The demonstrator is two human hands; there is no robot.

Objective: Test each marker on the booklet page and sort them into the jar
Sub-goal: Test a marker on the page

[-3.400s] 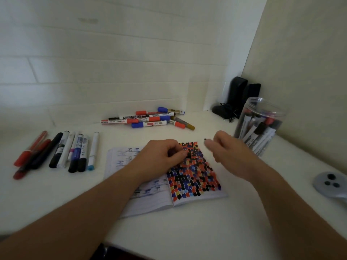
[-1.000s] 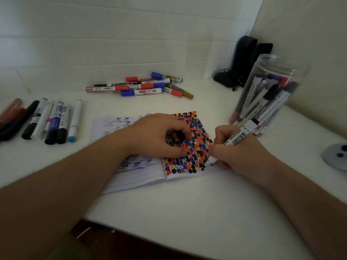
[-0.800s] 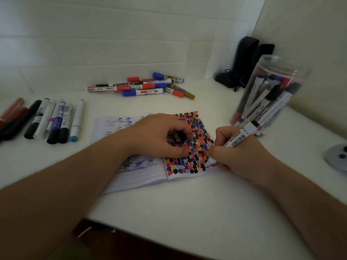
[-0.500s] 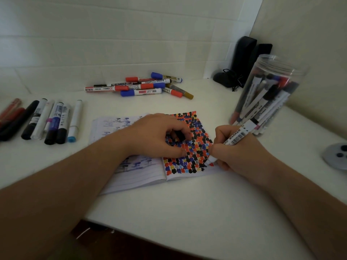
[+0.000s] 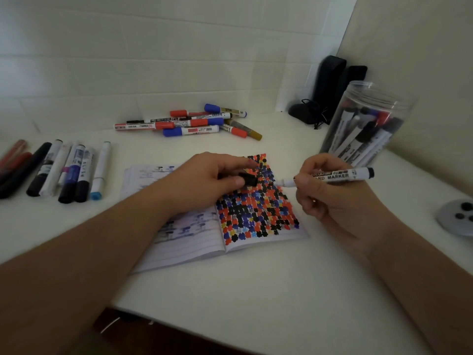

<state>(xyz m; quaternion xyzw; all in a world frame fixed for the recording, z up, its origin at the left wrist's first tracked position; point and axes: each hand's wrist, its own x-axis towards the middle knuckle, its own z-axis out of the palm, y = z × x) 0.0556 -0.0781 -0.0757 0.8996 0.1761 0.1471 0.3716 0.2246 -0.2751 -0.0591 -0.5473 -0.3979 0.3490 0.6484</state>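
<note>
An open booklet lies on the white table, its right page covered in red, blue, black and yellow marks. Above that page my left hand pinches a black marker cap, open end facing right. My right hand grips a white board marker held level, its tip pointing left toward the cap, a short gap between them. The clear plastic jar stands at the right with several markers inside.
A pile of red- and blue-capped markers lies behind the booklet. A row of several markers lies at the left. Black objects stand in the back corner. A grey round object sits at the right edge.
My right hand lifted the marker off the page and turned it level, tip toward the cap. My left hand rose from the page with the cap pinched.
</note>
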